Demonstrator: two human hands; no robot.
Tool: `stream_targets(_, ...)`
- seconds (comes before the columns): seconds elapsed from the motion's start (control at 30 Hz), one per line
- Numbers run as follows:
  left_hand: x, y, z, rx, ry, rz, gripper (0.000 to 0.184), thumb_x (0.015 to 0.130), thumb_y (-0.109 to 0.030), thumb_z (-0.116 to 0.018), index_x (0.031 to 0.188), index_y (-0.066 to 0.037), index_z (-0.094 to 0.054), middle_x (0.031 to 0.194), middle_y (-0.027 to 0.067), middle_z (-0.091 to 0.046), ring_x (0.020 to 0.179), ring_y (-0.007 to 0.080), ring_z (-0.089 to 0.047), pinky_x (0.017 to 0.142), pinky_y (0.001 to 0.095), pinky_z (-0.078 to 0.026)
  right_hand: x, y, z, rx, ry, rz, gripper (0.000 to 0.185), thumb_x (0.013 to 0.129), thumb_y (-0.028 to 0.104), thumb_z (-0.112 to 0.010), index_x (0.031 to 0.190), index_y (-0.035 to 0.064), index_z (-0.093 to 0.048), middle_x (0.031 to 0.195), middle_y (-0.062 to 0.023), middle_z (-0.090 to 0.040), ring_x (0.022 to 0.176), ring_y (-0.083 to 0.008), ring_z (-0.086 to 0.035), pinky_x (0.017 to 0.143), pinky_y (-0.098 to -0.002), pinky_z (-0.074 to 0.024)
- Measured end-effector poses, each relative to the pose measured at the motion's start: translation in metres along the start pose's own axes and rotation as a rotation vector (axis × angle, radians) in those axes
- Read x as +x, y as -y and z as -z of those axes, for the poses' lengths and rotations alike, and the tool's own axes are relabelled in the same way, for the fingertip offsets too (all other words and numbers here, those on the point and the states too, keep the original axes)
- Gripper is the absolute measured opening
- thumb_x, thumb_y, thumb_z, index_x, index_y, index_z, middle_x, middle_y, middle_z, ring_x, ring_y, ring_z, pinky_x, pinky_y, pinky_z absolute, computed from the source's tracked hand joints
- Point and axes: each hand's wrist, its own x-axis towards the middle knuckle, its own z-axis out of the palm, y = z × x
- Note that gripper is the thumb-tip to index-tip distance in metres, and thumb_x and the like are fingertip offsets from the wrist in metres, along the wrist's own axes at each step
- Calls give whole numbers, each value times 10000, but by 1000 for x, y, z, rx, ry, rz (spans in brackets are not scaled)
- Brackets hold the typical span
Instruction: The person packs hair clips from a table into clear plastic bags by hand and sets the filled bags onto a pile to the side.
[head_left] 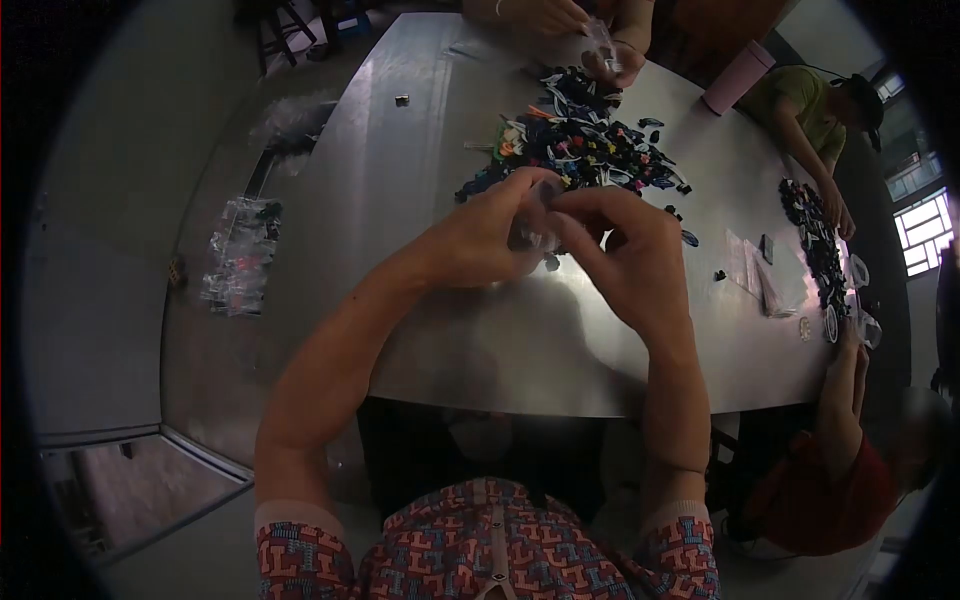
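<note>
Over the near side of the metal table, my left hand (485, 232) is closed around a small clear plastic bag (533, 232). My right hand (635, 245) pinches at the same bag from the right, thumb and forefinger together at its edge. Fingers cover part of the bag, and its contents are too blurred to make out. Just beyond my hands lies a heap of small black and white plastic pieces (590, 145) mixed with bright coloured bits. One small dark piece (552, 262) rests on the table below my fingers.
The metal table (400, 190) spans the view. Across it, another person's hands (615, 65) handle clear plastic. At right are a pink cylinder (738, 78), flat clear bags (762, 280), a second heap (815, 235) and two more people. Bagged items (240, 258) lie at left.
</note>
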Motion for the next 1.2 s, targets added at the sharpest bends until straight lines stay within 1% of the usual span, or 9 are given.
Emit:
stream_targets(0.13,2,7,5,19,19,-70,750,795,-22,-719,1449,-44,-355,1109,45,-526,1007,135,-558,899,294,-487,5,-15,4,176,-84,-135,147,908,71,-679,1036,2,-706,812,-34,-707,682,-93,-623,612,-246,-489)
stream_targets(0.3,-3,-16,10,-407,198,-19,782,792,-17,-694,1484,-15,-330,1259,68,-544,1200,165,-528,975,304,-468,8,-19,3,276,139,-57,214,880,70,-694,1089,26,-686,1048,-45,-611,829,-107,-579,746,-248,-479)
stream_targets(0.63,1,-15,17,-386,102,-66,790,830,-34,-708,1521,-28,-323,1430,86,-493,1336,187,-461,1078,337,-416,11,-42,-2,468,75,-142,89,911,104,-688,948,31,-653,869,12,-654,784,-67,-582,726,-237,-475)
stream_targets(0.83,7,1,21,-384,-168,-74,398,910,-88,-714,1285,-4,-610,1210,72,-658,1095,142,-626,963,297,-512,13,-50,0,468,20,-214,115,926,116,-688,969,14,-657,832,-2,-672,764,-62,-600,718,-227,-482)
stream_targets(0.93,10,6,19,-330,-305,-86,220,927,-85,-699,1129,3,-702,1039,57,-718,936,115,-671,871,255,-545,14,-49,-2,452,23,-212,100,964,80,-658,1028,5,-641,949,-20,-680,879,-79,-618,807,-233,-492)
stream_targets(1.0,12,4,13,-401,-416,-154,144,919,-76,-701,1042,-12,-738,847,17,-713,763,69,-653,667,210,-535,13,-46,-6,548,-52,-199,117,967,87,-655,1046,1,-653,965,-23,-687,888,-81,-619,815,-226,-486)
stream_targets(1.1,11,4,15,-353,-373,-109,133,915,-77,-705,1026,-11,-736,884,31,-724,788,68,-659,669,212,-533,13,-45,-8,431,-33,-195,144,974,97,-648,1070,-8,-670,967,-17,-693,889,-76,-616,819,-223,-479)
stream_targets(1.13,10,5,15,-361,-366,-95,184,926,-55,-687,1101,-6,-713,956,43,-731,849,86,-672,774,227,-547,12,-50,-8,370,-56,-196,181,946,116,-685,1090,6,-688,905,-7,-690,797,-50,-597,709,-210,-467)
stream_targets(1.2,11,4,15,-304,-340,-132,161,920,-50,-692,1073,-3,-705,962,48,-728,846,85,-669,768,228,-546,12,-60,-11,402,-96,-198,163,951,117,-684,1064,0,-696,904,4,-683,787,-47,-585,696,-206,-457)
